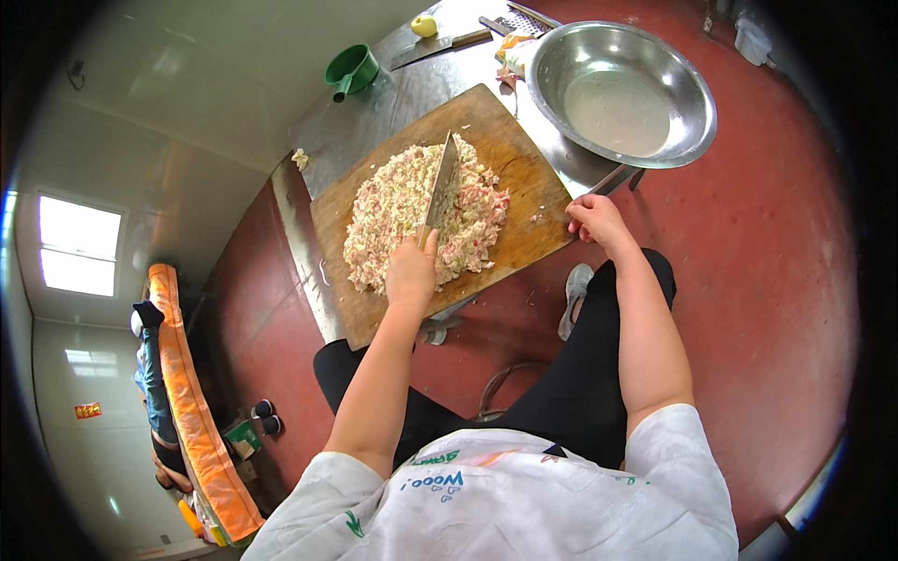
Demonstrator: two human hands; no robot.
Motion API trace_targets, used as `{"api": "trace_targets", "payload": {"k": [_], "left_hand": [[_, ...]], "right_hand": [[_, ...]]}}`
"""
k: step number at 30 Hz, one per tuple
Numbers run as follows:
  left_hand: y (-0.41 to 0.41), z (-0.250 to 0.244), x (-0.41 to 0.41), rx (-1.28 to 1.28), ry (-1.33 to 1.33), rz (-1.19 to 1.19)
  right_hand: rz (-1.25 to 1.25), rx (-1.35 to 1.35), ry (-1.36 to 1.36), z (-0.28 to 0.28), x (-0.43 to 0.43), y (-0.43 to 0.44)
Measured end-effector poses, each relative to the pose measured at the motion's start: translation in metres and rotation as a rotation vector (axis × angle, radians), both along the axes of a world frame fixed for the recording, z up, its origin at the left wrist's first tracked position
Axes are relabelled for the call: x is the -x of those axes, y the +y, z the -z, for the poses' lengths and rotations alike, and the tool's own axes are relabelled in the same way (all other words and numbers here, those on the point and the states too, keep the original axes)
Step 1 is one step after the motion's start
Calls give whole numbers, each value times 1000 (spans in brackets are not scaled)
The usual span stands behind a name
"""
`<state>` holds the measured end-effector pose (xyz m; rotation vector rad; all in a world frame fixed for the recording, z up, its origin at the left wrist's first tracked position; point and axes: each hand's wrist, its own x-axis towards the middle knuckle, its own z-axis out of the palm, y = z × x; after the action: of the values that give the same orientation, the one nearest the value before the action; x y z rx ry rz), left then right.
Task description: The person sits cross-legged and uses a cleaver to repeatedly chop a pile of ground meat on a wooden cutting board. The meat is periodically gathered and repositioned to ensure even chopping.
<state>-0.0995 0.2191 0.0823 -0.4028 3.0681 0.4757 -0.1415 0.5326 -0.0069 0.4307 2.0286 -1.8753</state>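
Observation:
My left hand (412,272) grips the handle of a cleaver (441,184). Its blade lies across a broad heap of chopped, pale and pinkish filling (389,210), which looks like minced meat mixed with chopped vegetable. The heap covers much of a worn wooden cutting board (530,179), whose near edge juts out over my knees. At the board's right corner, my right hand (595,219) has its fingers curled around the edge. Small scraps are scattered on the bare wood beside the heap.
A large steel basin (554,105) with cloudy liquid stands right of the board on a metal table (351,133). Farther back are a green dipper (354,69), a second cleaver (438,49), a yellow roundish item (424,26) and a grater (531,21). A person (160,382) lies on a bed at left.

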Motion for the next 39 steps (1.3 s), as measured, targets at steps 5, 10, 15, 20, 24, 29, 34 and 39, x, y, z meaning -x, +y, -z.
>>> {"api": "trace_targets", "payload": {"k": [5,10,15,20,24,29,34,39], "left_hand": [[-4,4,-6,-1,122,41],[-16,4,6,-60,-64,2],[-18,14,2,-50,61,19],[-13,0,9,-84,16,53],[-8,12,1,-47,51,7],[-11,2,5,-70,4,48],[-12,20,4,30,28,18],[-13,-7,10,-104,26,62]], "right_hand": [[4,11,-5,4,0,1],[12,17,-11,5,2,1],[13,40,-4,4,2,1],[9,-8,-2,7,2,1],[5,25,-7,9,3,1],[9,-15,-17,4,2,1],[-3,27,-10,2,3,1],[11,-11,-7,5,3,0]]}}
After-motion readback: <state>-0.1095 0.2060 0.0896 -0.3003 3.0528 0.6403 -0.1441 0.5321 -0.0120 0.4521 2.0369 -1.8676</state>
